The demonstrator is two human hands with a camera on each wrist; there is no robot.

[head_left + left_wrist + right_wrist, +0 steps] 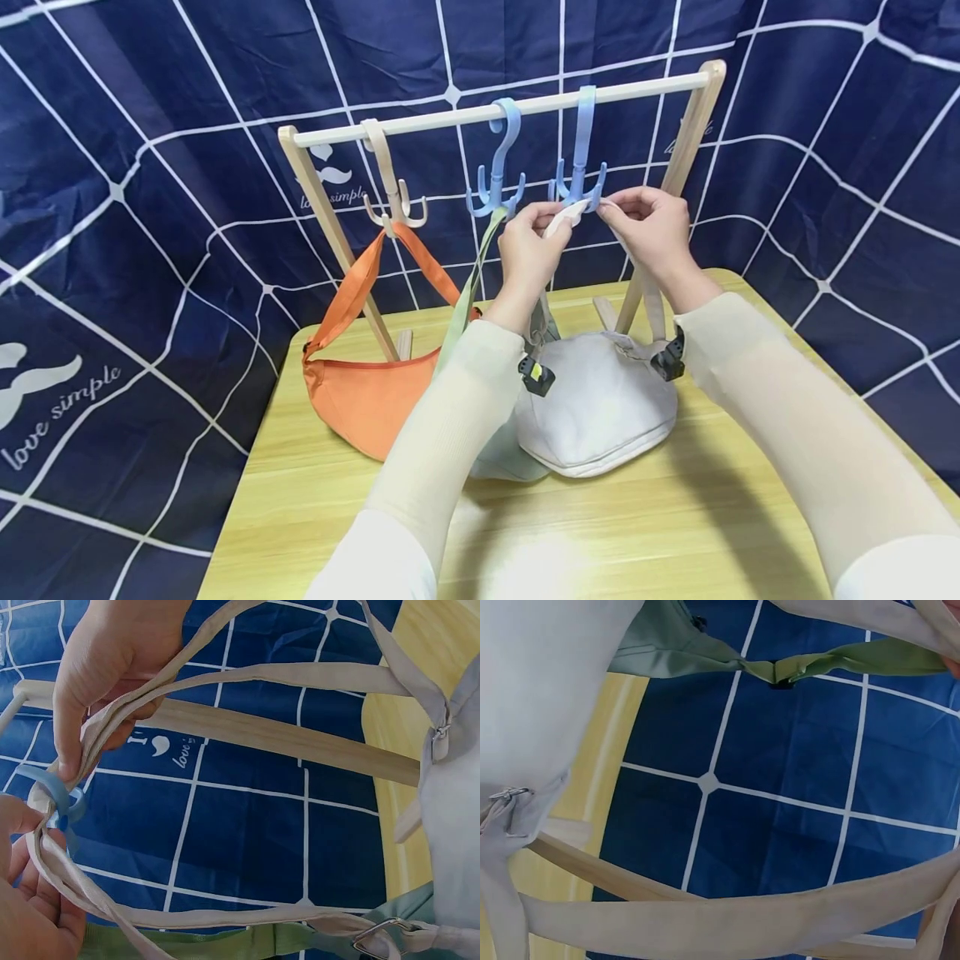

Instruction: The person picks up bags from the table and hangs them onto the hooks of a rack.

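Observation:
At the right-hand blue hook, both hands work on the strap of a white shoulder bag. My left hand pinches a bunched part of the strap on the left of the hook's prongs. On the other side, my right hand pinches the strap between thumb and fingers. In the left wrist view the strap passes around a blue prong, with fingertips close on both sides. The bag's body hangs low, over the table. The right wrist view shows mostly strap and bag.
An orange bag hangs from a beige hook on the left. A green bag, its strap on another blue hook, is partly behind the white one. The wooden rack stands on a wood-grain table.

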